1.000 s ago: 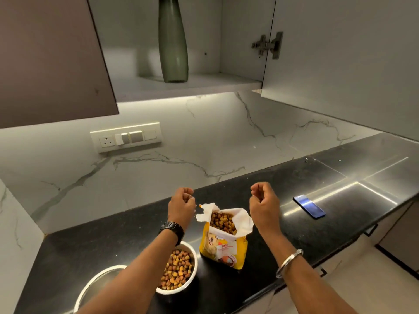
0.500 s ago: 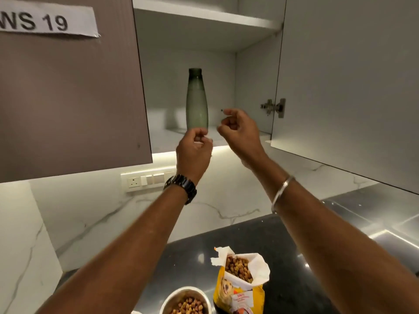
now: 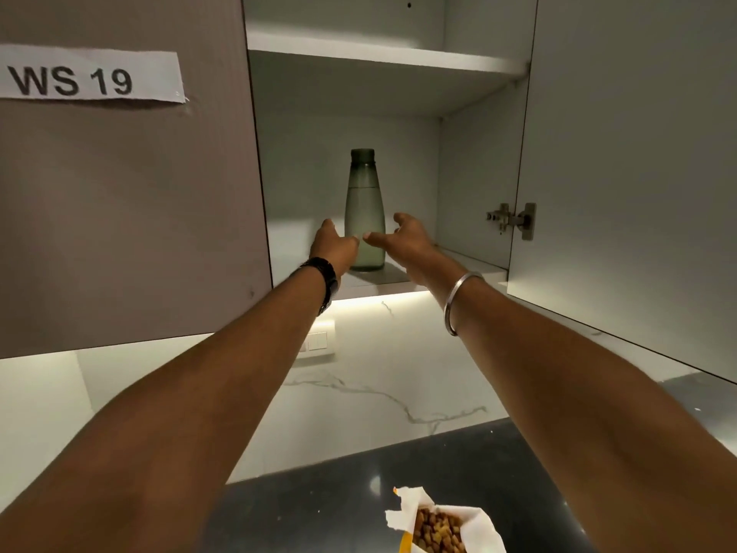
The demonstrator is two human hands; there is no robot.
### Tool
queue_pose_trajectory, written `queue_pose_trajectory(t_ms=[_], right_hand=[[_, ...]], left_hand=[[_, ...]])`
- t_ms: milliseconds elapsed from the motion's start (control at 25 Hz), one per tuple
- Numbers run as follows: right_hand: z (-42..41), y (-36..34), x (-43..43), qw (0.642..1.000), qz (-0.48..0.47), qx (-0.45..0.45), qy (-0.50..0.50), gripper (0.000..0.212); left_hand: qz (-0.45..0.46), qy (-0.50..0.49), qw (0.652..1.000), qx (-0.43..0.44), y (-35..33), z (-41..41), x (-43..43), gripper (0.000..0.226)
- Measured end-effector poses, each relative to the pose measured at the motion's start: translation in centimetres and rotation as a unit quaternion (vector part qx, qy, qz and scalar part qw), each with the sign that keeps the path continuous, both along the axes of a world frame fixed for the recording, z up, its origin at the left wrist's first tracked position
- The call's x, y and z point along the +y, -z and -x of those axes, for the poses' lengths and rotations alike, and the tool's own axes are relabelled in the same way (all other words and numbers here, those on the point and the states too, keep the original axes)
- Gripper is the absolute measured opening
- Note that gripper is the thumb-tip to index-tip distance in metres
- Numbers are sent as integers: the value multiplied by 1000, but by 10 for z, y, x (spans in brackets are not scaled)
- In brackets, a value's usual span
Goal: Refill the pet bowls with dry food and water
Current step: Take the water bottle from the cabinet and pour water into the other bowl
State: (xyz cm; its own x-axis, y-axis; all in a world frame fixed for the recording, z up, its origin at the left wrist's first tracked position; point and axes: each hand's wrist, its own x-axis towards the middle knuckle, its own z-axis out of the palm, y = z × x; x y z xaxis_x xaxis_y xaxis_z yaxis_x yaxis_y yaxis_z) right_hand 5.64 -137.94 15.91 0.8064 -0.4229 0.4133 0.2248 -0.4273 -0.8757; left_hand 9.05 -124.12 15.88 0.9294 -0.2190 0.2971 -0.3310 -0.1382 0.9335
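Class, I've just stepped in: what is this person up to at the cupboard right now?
The person is reaching up with both hands into an open wall cupboard for a green bottle standing upright on the lower shelf. The left hand and right hand are open on either side of it; neither has clearly closed on it yet. Down on the dark counter, an open bag of dry pet food stands with kibble showing. The bowls are out of view.
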Motion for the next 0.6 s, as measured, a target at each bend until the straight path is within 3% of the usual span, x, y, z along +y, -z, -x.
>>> queue_pose_trajectory(t_ms=[200, 320, 400, 600], right_hand=[[-26, 2, -11, 999, -25, 29, -30, 101], [-33, 7, -14, 997, -42, 27, -50, 85], [-34, 9, -14, 997, -50, 13, -51, 73], [-22, 11, -13, 997, -67, -4, -47, 74]], left_hand=[[-4, 27, 999, 17, -3, -18, -11, 58], [31, 28, 999, 19, 2, -22, -16, 43], [59, 24, 998, 30, 2, -22, -17, 43], [89, 16, 995, 29, 0, -4, -14, 46]])
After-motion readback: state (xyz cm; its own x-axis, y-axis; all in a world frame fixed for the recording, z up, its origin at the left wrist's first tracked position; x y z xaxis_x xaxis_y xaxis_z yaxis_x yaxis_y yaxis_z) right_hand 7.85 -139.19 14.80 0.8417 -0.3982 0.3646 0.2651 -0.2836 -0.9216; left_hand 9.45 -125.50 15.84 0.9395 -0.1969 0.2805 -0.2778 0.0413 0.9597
